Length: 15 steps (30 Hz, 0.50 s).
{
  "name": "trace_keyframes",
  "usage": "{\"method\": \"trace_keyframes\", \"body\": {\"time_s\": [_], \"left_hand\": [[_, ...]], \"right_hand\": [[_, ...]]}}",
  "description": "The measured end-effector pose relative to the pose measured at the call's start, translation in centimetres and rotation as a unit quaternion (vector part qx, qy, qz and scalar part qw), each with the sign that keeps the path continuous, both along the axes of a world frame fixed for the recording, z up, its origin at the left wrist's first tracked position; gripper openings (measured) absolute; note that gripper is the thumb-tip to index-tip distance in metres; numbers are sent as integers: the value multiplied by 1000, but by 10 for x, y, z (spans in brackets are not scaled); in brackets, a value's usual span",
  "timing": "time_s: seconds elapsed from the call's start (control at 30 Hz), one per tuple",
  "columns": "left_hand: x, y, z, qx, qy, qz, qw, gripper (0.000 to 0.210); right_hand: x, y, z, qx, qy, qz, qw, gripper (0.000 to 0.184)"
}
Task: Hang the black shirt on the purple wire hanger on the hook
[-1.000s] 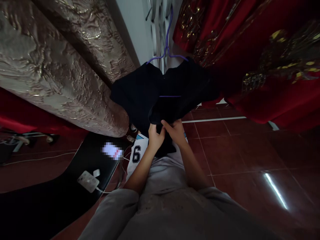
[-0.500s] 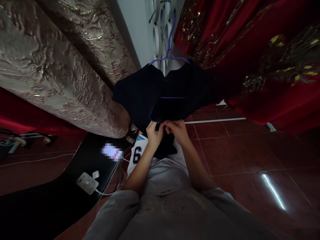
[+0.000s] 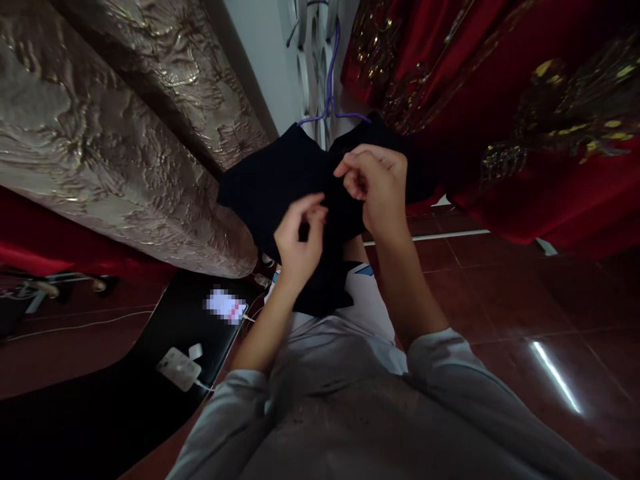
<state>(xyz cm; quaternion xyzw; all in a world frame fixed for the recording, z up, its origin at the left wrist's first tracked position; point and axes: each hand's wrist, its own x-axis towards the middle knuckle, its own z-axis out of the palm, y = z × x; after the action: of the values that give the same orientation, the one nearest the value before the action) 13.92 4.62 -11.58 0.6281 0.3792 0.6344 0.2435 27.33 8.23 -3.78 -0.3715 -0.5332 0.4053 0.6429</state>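
Observation:
A dark garment point(image 3: 270, 180) hangs on a purple wire hanger point(image 3: 330, 100) in front of me, its lower part reaching down to my lap. My left hand point(image 3: 299, 240) is over the garment's front, thumb and fingers curled close together in a pinch. Higher and to the right, my right hand point(image 3: 380, 180) is raised before the garment with its fingers bent in and the index finger near the thumb. Anything small between the fingertips of either hand is too dark to make out.
On the left, a black bench point(image 3: 125, 360) carries a lit phone point(image 3: 225, 305), a pale phone-like device point(image 3: 179, 369) with a cable, and a small white case point(image 3: 195, 351). Beige embossed fabric point(image 3: 125, 153) hangs at left, red sequinned fabric point(image 3: 500, 193) at right. Red tiles point(image 3: 480, 293) cover the floor.
Both hands have come away from the garment's edge, where they were pinching together. My right hand rose up and right, my left a little up and left. The garment's opening has fallen back.

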Motion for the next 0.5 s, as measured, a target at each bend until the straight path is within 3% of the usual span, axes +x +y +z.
{"method": "trace_keyframes", "body": {"time_s": [0.07, 0.13, 0.2, 0.27, 0.33, 0.4, 0.47, 0.5], "left_hand": [[-1, 14, 33, 0, -37, 2, 999, 24], [0, 27, 53, -18, -44, -16, 999, 18], [0, 34, 64, -14, -17, -27, 999, 19], [-7, 37, 69, 22, 18, -7, 1000, 22], [-29, 45, 72, 75, 19, 64, 995, 23], [-61, 63, 68, 106, -44, 164, 980, 21], [-94, 86, 50, 35, -184, 206, 960, 14], [-105, 96, 35, -36, -270, 184, 944, 19]], "right_hand": [[-1, -3, 0, 25, -15, 2, 1000, 30], [-2, -3, -5, 54, -13, -10, 998, 29], [-4, -1, -21, 54, -20, -38, 998, 29], [-7, 1, -46, 11, -66, -62, 996, 29], [-11, -2, -71, -45, -116, -65, 990, 29], [-18, -9, -88, -75, -129, -51, 987, 27], [-25, -18, -93, -78, -112, -29, 990, 25], [-29, -22, -93, -74, -103, -16, 992, 24]]}}
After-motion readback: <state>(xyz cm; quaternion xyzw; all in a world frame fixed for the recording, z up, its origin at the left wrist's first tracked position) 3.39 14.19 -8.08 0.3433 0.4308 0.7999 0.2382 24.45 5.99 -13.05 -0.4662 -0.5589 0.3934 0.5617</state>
